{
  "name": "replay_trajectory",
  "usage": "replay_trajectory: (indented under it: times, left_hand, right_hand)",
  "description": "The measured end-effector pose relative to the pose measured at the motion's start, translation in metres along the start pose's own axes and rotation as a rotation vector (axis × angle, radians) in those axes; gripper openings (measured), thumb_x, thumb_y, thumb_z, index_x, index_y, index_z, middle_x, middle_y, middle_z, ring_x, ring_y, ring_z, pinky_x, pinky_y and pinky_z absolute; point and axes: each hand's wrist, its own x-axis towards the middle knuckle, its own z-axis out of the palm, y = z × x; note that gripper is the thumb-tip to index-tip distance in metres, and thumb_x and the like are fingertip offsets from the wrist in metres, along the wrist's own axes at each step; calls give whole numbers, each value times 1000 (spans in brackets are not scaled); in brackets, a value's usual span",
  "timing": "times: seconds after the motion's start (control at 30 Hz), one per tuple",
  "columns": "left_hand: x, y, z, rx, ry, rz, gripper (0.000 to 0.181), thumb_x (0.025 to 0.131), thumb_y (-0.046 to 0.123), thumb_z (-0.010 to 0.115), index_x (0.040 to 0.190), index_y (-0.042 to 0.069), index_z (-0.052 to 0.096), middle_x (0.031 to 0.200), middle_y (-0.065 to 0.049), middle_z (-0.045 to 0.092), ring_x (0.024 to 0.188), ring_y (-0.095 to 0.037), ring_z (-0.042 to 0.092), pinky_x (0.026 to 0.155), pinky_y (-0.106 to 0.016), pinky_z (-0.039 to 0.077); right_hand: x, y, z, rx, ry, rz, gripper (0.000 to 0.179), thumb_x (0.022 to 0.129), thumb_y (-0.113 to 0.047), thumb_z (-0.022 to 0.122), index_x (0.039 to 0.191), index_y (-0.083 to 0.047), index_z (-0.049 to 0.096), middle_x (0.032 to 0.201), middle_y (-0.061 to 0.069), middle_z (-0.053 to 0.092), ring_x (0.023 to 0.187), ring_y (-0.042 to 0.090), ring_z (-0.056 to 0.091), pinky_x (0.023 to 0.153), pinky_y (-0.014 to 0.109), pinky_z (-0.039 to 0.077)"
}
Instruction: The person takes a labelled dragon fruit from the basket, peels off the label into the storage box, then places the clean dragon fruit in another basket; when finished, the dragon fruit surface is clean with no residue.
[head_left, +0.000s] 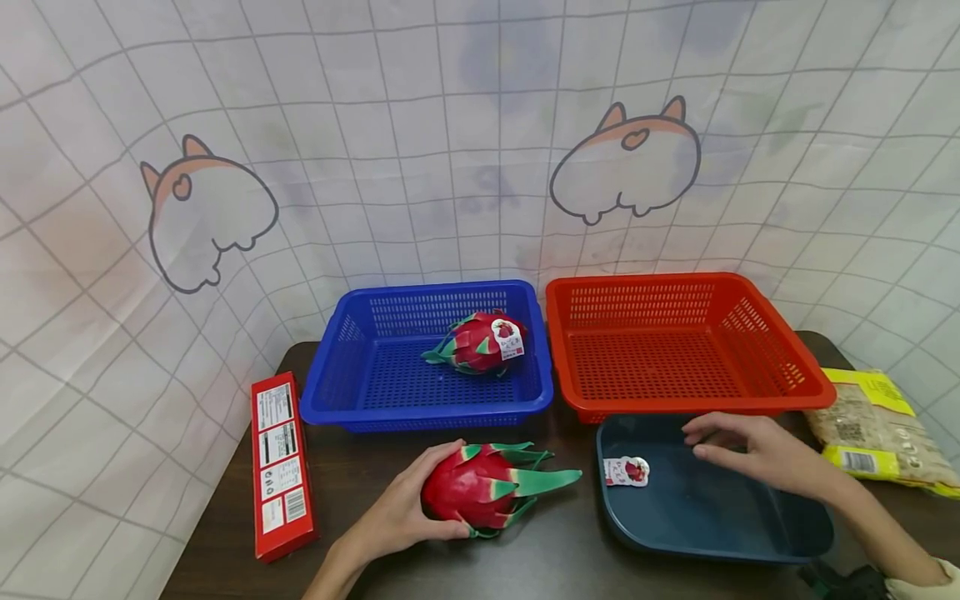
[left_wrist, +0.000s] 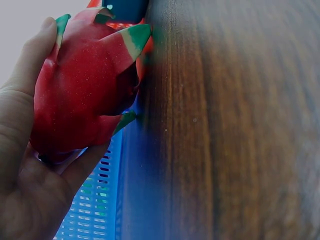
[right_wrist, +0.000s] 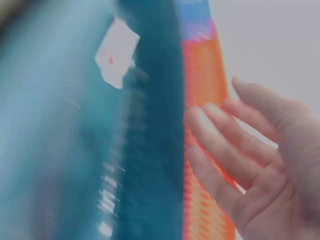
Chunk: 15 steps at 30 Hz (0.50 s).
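My left hand (head_left: 401, 508) grips a red dragon fruit (head_left: 472, 492) by its rounded end, fingers on the far side and thumb on the near side. Its green-tipped scales point right, toward the dark blue tray (head_left: 720, 546). In the left wrist view the dragon fruit (left_wrist: 82, 85) sits between thumb and fingers, close to the wooden table. Over the tray hovers my right hand (head_left: 765, 454), relaxed and holding nothing; the right wrist view, blurred, shows its fingers (right_wrist: 220, 150) loosely bent. A white label with a fruit picture (head_left: 627, 472) lies at the tray's left side.
Behind, a blue basket (head_left: 427, 417) holds another dragon fruit (head_left: 480, 343) bearing a similar label. Beside it stands a red basket (head_left: 690, 404). A red box (head_left: 281, 467) lies at the left edge of the table (head_left: 525, 567), and a yellow-and-clear bag (head_left: 873, 429) at the right.
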Motion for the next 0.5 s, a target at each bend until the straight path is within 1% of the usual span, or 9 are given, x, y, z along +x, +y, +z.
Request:
replay_trajectory:
  times: [0.07, 0.1, 0.17, 0.23, 0.3, 0.37, 0.4, 0.47, 0.5]
  left_hand:
    - [1, 1, 0, -2, 1, -2, 89, 74, 40, 83, 146, 39, 31, 144, 10, 43, 126, -19, 48, 91, -29, 54]
    - [1, 2, 0, -5, 1, -5, 89, 74, 39, 83, 146, 39, 32, 144, 10, 44, 126, -19, 48, 91, -28, 54]
    - [2, 3, 0, -9, 0, -10, 88, 74, 39, 83, 146, 39, 32, 144, 10, 44, 126, -19, 47, 91, -28, 54]
    - [2, 3, 0, -13, -3, -19, 88, 74, 38, 83, 146, 40, 32, 144, 10, 43, 126, -19, 47, 91, -28, 54]
    - [2, 3, 0, -12, -2, -21, 88, 74, 39, 83, 146, 40, 32, 144, 10, 43, 126, -19, 47, 91, -28, 54]
    - [1, 2, 0, -8, 2, -10, 89, 74, 40, 83, 147, 36, 33, 144, 9, 43, 126, -19, 48, 92, -29, 54]
    - [1, 2, 0, -9, 5, -8, 89, 74, 40, 83, 147, 35, 33, 144, 9, 43, 126, -20, 48, 92, -30, 54]
    - [0, 1, 0, -5, 7, 6, 89, 74, 42, 83, 148, 34, 33, 145, 8, 44, 125, -20, 49, 93, -30, 53]
    - [0, 1, 0, -4, 7, 11, 90, 74, 42, 83, 148, 33, 33, 145, 7, 44, 125, -20, 49, 93, -31, 53]
  right_hand:
    - [-8, 0, -15, 8, 96, 12, 28, 92, -7, 64, 120, -3, 62, 104, -5, 71, 85, 1, 67, 72, 17, 56]
    - [-12, 2, -23, 1, 156, 20, 29, 92, -4, 63, 120, -2, 61, 103, -12, 71, 86, 0, 68, 72, 15, 55]
    - [-19, 7, -39, -17, 272, 64, 30, 92, -3, 62, 123, -1, 60, 105, -24, 66, 86, -4, 66, 69, 12, 53]
    - [-25, 15, -52, -70, 386, 119, 33, 94, -6, 61, 125, 1, 57, 108, -35, 57, 89, -14, 59, 68, 6, 48]
    - [-29, 25, -63, -128, 478, 166, 39, 94, -11, 62, 130, 2, 53, 112, -39, 48, 92, -21, 49, 67, 1, 43]
    - [-31, 35, -70, -172, 522, 212, 46, 94, -14, 62, 135, 3, 49, 123, -22, 53, 96, -23, 40, 69, -3, 37]
    - [-33, 40, -72, -197, 529, 232, 50, 94, -17, 62, 137, 3, 46, 129, -13, 54, 96, -22, 36, 69, -4, 35]
    - [-35, 51, -75, -233, 520, 270, 58, 94, -20, 63, 142, 4, 40, 136, 13, 51, 106, -5, 43, 66, -1, 32]
    - [-36, 56, -75, -253, 510, 283, 62, 93, -21, 64, 143, 3, 38, 137, 26, 47, 110, 6, 45, 64, 2, 32]
